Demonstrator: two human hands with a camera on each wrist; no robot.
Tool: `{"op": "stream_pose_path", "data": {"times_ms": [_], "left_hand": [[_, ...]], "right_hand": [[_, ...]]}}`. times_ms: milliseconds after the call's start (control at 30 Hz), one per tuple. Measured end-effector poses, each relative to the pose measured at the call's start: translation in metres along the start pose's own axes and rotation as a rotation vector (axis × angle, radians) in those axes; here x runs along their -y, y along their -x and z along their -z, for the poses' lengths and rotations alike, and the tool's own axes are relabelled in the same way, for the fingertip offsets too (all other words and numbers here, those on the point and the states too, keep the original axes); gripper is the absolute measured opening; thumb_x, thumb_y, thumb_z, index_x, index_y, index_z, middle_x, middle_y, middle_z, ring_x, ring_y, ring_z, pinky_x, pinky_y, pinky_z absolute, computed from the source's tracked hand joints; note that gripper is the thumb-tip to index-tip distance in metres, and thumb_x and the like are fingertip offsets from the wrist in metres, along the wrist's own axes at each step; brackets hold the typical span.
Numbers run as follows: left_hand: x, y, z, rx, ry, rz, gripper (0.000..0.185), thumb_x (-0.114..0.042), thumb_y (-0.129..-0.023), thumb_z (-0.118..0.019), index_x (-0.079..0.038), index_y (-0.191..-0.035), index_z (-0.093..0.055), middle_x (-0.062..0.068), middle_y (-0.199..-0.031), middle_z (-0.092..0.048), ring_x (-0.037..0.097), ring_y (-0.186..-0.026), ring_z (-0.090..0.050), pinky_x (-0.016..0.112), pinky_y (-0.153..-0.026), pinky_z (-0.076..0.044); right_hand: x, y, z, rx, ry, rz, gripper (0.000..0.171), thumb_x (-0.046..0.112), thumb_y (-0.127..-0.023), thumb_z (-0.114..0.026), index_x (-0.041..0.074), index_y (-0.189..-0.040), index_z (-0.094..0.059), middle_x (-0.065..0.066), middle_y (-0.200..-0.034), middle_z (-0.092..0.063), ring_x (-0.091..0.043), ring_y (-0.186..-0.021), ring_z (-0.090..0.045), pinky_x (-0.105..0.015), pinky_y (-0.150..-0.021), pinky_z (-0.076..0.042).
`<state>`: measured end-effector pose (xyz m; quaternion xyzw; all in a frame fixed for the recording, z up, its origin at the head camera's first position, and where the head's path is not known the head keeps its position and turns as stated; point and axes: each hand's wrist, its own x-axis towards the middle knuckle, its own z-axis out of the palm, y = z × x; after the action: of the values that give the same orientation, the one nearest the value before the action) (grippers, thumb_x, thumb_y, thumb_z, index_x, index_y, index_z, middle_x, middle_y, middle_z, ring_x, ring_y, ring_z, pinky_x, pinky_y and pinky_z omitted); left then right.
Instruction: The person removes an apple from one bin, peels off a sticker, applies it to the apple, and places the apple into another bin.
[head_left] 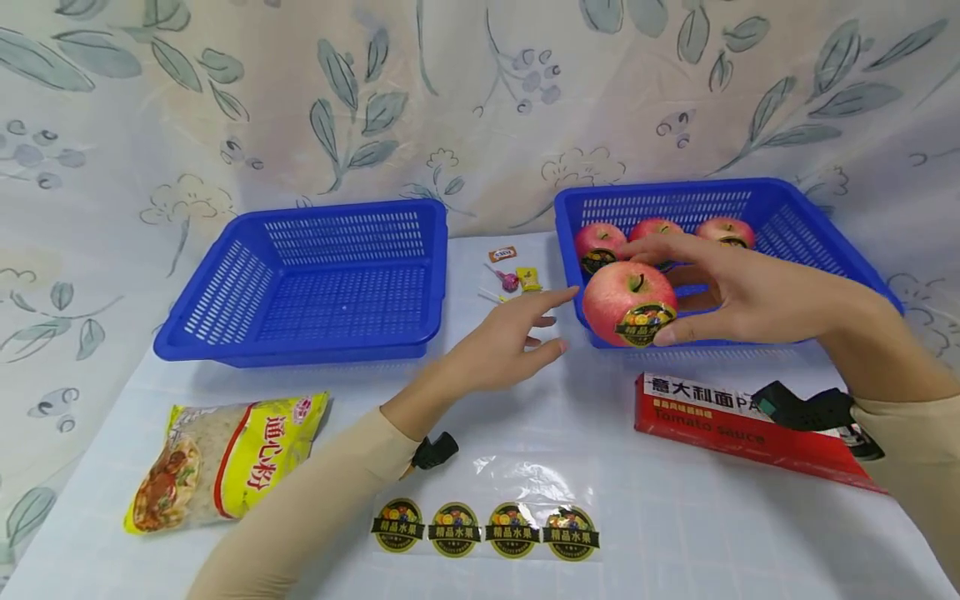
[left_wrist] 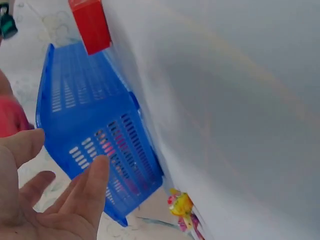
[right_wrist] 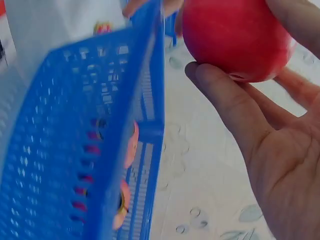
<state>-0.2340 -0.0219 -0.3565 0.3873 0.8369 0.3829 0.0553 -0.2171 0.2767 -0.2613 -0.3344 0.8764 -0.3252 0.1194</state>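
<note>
A red apple (head_left: 628,293) with a black and gold fruit label is gripped by my right hand (head_left: 742,287), held above the front left corner of the right blue basket (head_left: 847,258). In the right wrist view the thumb and fingers curl round the apple (right_wrist: 235,40). My left hand (head_left: 517,342) reaches toward it from the left, fingers spread and holding nothing. A small gap separates its fingertips from the apple. Inside the right basket, several more apples (head_left: 726,231) sit along the back left; labels show on some, and the hand partly hides them.
A second blue basket (head_left: 345,304) stands at the back left. Between the baskets lie small candies and a lollipop (head_left: 510,282). In front are a yellow pasta bag (head_left: 232,458), a clear sheet with several fruit labels (head_left: 483,529) and a red pasta box (head_left: 705,429).
</note>
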Motion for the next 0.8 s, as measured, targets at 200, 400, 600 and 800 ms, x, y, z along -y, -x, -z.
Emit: {"op": "stream_pose_path", "data": {"times_ms": [200,400,600,800], "left_hand": [[-0.004,-0.010,-0.007,-0.009,-0.026,0.008,0.055,-0.026,-0.104,-0.061,-0.017,-0.156,-0.045,0.008,-0.151,-0.051,0.023,-0.129,-0.059,0.024,-0.089,-0.058],[-0.006,-0.014,-0.014,-0.077,-0.067,0.016,0.047,-0.032,-0.105,-0.059,-0.013,-0.148,-0.056,0.008,-0.142,-0.058,0.022,-0.127,-0.059,0.024,-0.086,-0.059],[-0.009,-0.016,-0.017,-0.131,-0.134,0.031,0.041,-0.032,-0.106,-0.057,-0.013,-0.141,-0.063,0.005,-0.138,-0.062,0.016,-0.125,-0.057,0.025,-0.096,-0.053],[-0.014,-0.025,-0.014,-0.176,-0.191,0.046,0.034,-0.037,-0.105,-0.058,-0.014,-0.126,-0.071,-0.005,-0.133,-0.069,0.013,-0.124,-0.058,0.030,-0.104,-0.048]], "right_hand": [[-0.024,-0.016,0.020,0.004,-0.005,0.016,0.087,0.008,-0.086,-0.083,0.025,-0.158,-0.037,0.003,-0.147,-0.044,-0.013,-0.123,-0.060,-0.025,-0.088,-0.059],[-0.050,-0.039,0.037,-0.001,0.043,-0.027,0.080,0.012,-0.087,-0.084,0.023,-0.153,-0.041,0.002,-0.145,-0.046,-0.011,-0.120,-0.059,-0.017,-0.090,-0.055],[-0.070,-0.058,0.051,0.032,0.093,-0.084,0.078,0.016,-0.084,-0.087,0.020,-0.150,-0.047,-0.001,-0.144,-0.051,-0.023,-0.126,-0.056,-0.016,-0.095,-0.052],[-0.078,-0.073,0.052,0.168,0.068,-0.171,0.078,0.019,-0.084,-0.087,0.018,-0.151,-0.046,-0.014,-0.146,-0.050,-0.037,-0.120,-0.063,-0.047,-0.098,-0.057]]}}
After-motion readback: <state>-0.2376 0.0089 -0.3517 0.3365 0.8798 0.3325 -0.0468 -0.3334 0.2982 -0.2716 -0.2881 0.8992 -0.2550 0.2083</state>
